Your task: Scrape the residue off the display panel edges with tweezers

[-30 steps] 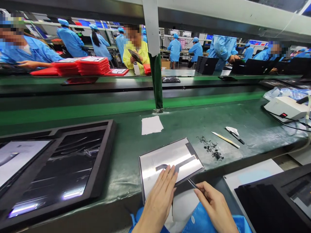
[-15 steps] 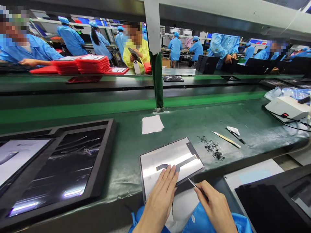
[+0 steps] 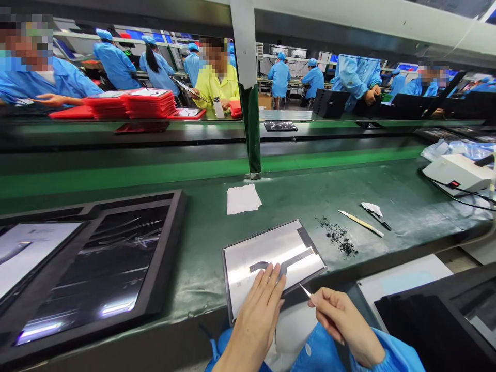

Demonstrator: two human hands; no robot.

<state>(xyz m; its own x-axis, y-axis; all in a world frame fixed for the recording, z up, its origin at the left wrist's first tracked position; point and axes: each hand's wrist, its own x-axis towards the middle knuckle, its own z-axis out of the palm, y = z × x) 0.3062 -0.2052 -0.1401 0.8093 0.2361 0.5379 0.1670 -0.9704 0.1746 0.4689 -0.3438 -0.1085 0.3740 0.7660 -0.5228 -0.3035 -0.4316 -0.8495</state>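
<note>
Lying under the left hand [image 3: 258,310]: panel [image 3: 277,248].

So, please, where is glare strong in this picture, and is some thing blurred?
Head view: strong white-violet glare on the dark glossy sheet in the black tray; head view: paler sheen on the silver panel under the left hand; head view: the red item across the bench looks smeared.

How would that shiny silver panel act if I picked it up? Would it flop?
The silver panel would probably stay stiff: it looks flat even where it overhangs the table. It could be slippery, since its face shines. The thin, dark strip on it might bend easily.
</note>
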